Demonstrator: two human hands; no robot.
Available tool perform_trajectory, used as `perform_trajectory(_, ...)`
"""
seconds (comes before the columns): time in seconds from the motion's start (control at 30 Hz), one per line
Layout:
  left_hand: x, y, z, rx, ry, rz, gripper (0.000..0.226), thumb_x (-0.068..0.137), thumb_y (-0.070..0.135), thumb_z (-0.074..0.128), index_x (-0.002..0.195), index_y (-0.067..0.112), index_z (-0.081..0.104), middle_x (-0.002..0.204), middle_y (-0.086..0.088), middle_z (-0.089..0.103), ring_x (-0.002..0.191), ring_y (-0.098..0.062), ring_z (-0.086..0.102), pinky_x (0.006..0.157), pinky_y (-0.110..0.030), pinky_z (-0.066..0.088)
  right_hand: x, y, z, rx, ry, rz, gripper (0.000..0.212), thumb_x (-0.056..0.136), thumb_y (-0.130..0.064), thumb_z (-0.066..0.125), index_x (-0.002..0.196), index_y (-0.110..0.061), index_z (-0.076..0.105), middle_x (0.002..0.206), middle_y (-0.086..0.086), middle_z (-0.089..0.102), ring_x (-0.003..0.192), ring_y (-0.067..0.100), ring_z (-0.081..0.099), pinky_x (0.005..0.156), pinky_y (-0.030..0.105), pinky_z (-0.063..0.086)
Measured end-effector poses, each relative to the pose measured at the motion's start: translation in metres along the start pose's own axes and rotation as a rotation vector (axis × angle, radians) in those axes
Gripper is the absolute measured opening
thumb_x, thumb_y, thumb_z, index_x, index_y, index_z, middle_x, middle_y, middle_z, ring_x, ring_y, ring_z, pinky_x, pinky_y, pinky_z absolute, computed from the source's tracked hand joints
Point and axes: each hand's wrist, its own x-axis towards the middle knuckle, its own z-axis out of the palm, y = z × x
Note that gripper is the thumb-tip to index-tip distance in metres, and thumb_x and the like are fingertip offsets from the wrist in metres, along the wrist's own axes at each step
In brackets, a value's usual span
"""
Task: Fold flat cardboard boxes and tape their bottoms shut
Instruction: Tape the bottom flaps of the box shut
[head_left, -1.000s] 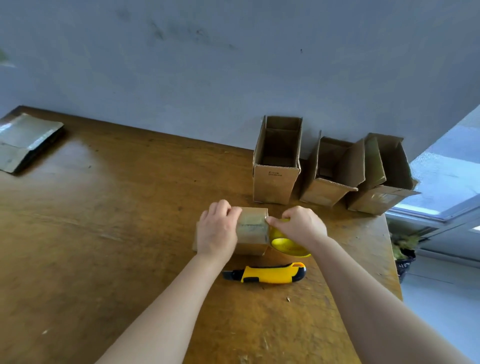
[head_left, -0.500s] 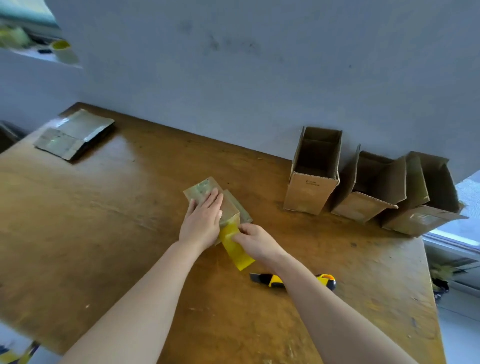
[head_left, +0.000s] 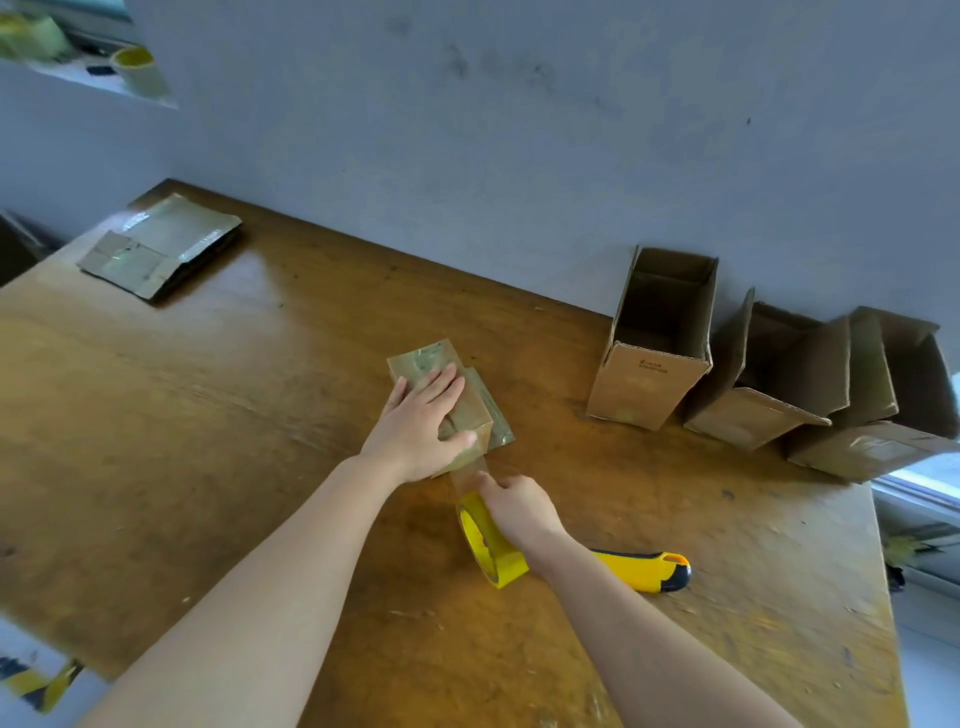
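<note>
A small cardboard box lies on its side in the middle of the wooden table. My left hand presses flat on top of it, thumb at its near end. My right hand grips a yellow tape roll just in front of the box. A clear strip of tape stretches from the roll to the box's near end. A yellow utility knife lies on the table behind my right wrist.
Three folded boxes stand against the wall at the right: one upright, two tipped. A stack of flat cardboard lies at the far left corner. The table's right edge drops off beside a window.
My right hand has pulled the tape roll back toward me, drawing out a strip of tape from the box. My left hand stays pressed on the box. The view shifted right and closer.
</note>
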Motion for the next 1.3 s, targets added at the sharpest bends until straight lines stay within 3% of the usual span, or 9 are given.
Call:
perform_trajectory(0.13, -0.002, 0.005, 0.003, 0.077, 0.042, 0.004, 0.080, 0.090, 0.050, 0.049, 0.153, 0.023, 0.007, 0.161, 0.007, -0.003, 0.146, -0.008, -0.010, 0.116, -0.037, -0.012, -0.004, -0.003, 0.000, 0.009, -0.021, -0.008, 0.051, 0.093, -0.061, 0.038, 0.088, -0.017, 0.062, 0.080, -0.002, 0.058, 0.077, 0.018, 0.057, 0.059, 0.027, 0.039)
perform_trajectory(0.47, -0.006, 0.015, 0.014, 0.250, 0.173, 0.010, 0.084, 0.089, 0.039, 0.061, 0.153, 0.020, 0.011, 0.162, -0.001, 0.003, 0.148, -0.017, -0.004, 0.119, -0.042, -0.003, -0.021, -0.009, -0.013, 0.138, -0.097, -0.144, 0.032, 0.093, -0.042, 0.056, 0.110, -0.015, 0.059, 0.106, 0.004, 0.063, 0.095, 0.022, 0.059, 0.078, 0.034, 0.048)
perform_trajectory(0.73, -0.048, 0.020, 0.024, -0.256, 0.451, -0.178, 0.099, 0.077, 0.042, 0.075, 0.150, 0.025, 0.010, 0.157, -0.007, 0.000, 0.146, -0.026, 0.001, 0.111, -0.039, 0.017, -0.027, -0.007, -0.014, 0.209, -0.118, -0.099, 0.022, 0.094, -0.040, 0.056, 0.107, -0.022, 0.055, 0.107, 0.004, 0.062, 0.100, 0.023, 0.059, 0.088, 0.039, 0.049)
perform_trajectory(0.87, -0.070, 0.037, 0.045, -0.462, 0.658, -0.388, 0.055, 0.078, 0.023, 0.070, 0.123, 0.012, 0.041, 0.128, -0.010, 0.038, 0.118, -0.024, 0.040, 0.093, -0.033, 0.042, -0.032, -0.007, -0.014, 0.234, -0.114, -0.091, 0.027, 0.095, -0.038, 0.057, 0.113, -0.018, 0.057, 0.110, 0.004, 0.064, 0.102, 0.023, 0.060, 0.092, 0.040, 0.050)
perform_trajectory(0.93, -0.074, 0.046, 0.050, -0.611, 0.601, -0.547, 0.027, 0.082, 0.029, 0.063, 0.100, 0.017, 0.049, 0.104, -0.002, 0.051, 0.095, -0.019, 0.051, 0.076, -0.027, 0.044, -0.033, -0.007, -0.014, 0.250, -0.110, -0.094, 0.022, 0.095, -0.035, 0.057, 0.108, -0.017, 0.058, 0.108, 0.006, 0.065, 0.100, 0.023, 0.061, 0.091, 0.040, 0.050)
perform_trajectory(1.0, -0.072, 0.054, 0.047, -0.821, 0.424, -0.683, 0.021, 0.087, 0.042, 0.057, 0.094, 0.022, 0.054, 0.093, 0.001, 0.058, 0.083, -0.015, 0.056, 0.063, -0.024, 0.042, -0.034, -0.007, -0.014, 0.240, -0.118, -0.098, 0.018, 0.096, -0.032, 0.056, 0.102, -0.016, 0.060, 0.105, 0.008, 0.065, 0.095, 0.022, 0.060, 0.085, 0.038, 0.049)
perform_trajectory(1.13, -0.062, 0.061, 0.034, -1.234, 0.141, -0.846, 0.022, 0.091, 0.038, 0.059, 0.098, 0.018, 0.065, 0.102, -0.006, 0.064, 0.096, -0.025, 0.059, 0.080, -0.038, 0.049, -0.034, -0.007, -0.016, 0.141, -0.157, -0.132, 0.025, 0.091, -0.028, 0.057, 0.103, -0.008, 0.065, 0.094, 0.009, 0.065, 0.083, 0.019, 0.057, 0.073, 0.034, 0.045)
perform_trajectory(1.23, -0.059, 0.063, 0.026, -1.332, 0.123, -0.877, 0.005, 0.089, 0.025, 0.065, 0.087, 0.021, 0.066, 0.107, -0.010, 0.064, 0.103, -0.029, 0.058, 0.095, -0.047, 0.048, -0.032, 0.003, -0.030, 0.102, -0.056, -0.165, 0.023, 0.084, -0.029, 0.055, 0.103, -0.019, 0.065, 0.100, -0.002, 0.065, 0.091, 0.016, 0.058, 0.078, 0.033, 0.047)
perform_trajectory(1.3, -0.059, 0.064, 0.024, -1.367, 0.124, -0.913, 0.005, 0.089, 0.023, 0.065, 0.084, 0.024, 0.064, 0.111, -0.009, 0.062, 0.108, -0.030, 0.055, 0.099, -0.049, 0.045, -0.028, 0.019, -0.045, -0.154, 0.055, -0.167, 0.027, 0.079, -0.032, 0.057, 0.104, -0.024, 0.057, 0.103, -0.003, 0.060, 0.097, 0.018, 0.056, 0.080, 0.033, 0.048)
